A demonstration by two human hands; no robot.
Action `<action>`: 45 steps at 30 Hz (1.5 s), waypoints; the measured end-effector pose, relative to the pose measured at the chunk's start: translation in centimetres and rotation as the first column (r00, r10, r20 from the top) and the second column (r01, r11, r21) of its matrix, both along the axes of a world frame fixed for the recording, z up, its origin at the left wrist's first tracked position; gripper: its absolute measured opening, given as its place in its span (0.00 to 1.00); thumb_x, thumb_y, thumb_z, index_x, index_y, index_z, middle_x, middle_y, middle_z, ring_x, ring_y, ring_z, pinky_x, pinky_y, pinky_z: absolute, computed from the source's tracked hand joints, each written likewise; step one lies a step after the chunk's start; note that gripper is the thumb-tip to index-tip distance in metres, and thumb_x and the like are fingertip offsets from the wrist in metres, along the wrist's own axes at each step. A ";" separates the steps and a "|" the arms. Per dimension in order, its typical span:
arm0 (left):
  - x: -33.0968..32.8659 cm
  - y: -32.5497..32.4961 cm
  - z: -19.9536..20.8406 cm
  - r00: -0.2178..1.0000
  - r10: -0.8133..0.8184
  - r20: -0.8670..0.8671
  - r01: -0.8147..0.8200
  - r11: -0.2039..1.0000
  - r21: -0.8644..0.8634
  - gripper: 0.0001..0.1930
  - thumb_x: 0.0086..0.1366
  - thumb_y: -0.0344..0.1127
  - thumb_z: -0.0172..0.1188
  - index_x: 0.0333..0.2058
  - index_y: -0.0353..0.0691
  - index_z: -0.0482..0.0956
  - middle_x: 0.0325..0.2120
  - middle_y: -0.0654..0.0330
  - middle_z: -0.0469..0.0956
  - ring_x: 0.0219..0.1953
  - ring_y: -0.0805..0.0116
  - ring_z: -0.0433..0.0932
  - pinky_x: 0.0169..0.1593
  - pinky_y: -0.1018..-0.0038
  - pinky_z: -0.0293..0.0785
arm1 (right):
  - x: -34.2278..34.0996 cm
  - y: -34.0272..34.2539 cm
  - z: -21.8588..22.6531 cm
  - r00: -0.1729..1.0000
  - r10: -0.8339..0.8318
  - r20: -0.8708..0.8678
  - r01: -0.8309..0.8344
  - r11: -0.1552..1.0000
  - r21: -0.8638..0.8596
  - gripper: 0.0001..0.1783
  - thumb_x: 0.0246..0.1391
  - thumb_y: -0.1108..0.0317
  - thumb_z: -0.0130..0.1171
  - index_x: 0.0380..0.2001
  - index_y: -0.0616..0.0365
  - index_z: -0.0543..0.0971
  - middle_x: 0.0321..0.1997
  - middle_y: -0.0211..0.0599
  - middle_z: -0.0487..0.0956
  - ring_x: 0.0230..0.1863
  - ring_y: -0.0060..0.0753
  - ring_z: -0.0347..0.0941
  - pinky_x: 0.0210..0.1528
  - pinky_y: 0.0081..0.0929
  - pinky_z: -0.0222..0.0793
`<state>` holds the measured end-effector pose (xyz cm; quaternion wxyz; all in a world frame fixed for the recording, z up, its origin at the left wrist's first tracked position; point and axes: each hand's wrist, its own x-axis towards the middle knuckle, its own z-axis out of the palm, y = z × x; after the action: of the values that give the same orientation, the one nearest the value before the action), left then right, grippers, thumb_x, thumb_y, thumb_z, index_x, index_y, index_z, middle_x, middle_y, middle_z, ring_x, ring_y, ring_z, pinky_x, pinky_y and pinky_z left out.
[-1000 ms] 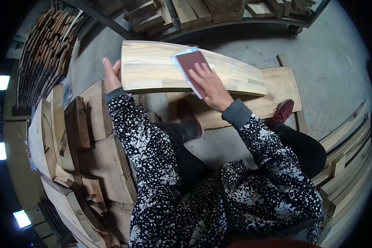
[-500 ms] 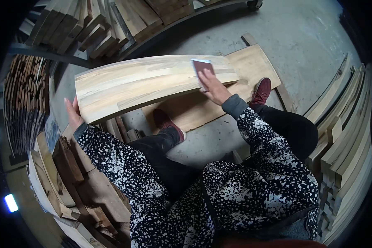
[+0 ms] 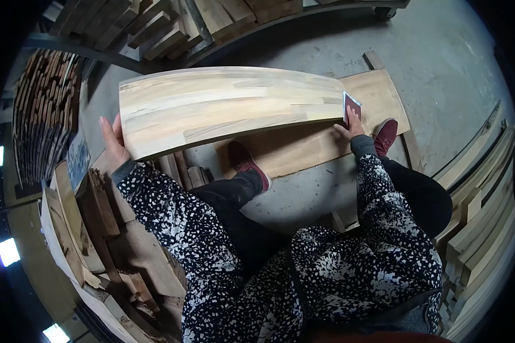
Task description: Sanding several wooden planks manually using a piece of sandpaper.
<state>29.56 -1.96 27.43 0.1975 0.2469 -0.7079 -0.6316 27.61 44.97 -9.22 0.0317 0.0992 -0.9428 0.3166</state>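
Laminated wood panel [image 3: 234,103] lies before the person's legs [image 3: 229,197] — left hand [image 3: 114,144], loosely open, braces one end, apparently for steadiness; right hand [image 3: 353,124], partly curled, grasps a sanding pad [image 3: 352,101] at the other.

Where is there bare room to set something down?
Open grey concrete floor lies upper right, between the tan flat wooden board and the pale stacked wooden planks. Crowded: lower left, with rough brown timber pieces.
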 end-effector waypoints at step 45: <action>0.1 -1.0 -1.4 0.987 0.124 0.100 -0.113 0.988 -0.104 0.46 0.49 0.68 0.44 0.46 0.22 0.62 0.45 0.48 0.66 0.47 0.67 0.66 0.52 0.79 0.57 | 1.8 -19.1 21.2 0.784 0.499 -0.370 -0.553 0.832 -0.048 0.44 0.25 0.85 0.54 0.54 0.59 0.55 0.58 0.49 0.54 0.60 0.46 0.47 0.60 0.33 0.44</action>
<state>29.71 -2.92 26.01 0.2086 0.3120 -0.7316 -0.5692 29.40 25.89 11.98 0.1130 0.4093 -0.8297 0.3623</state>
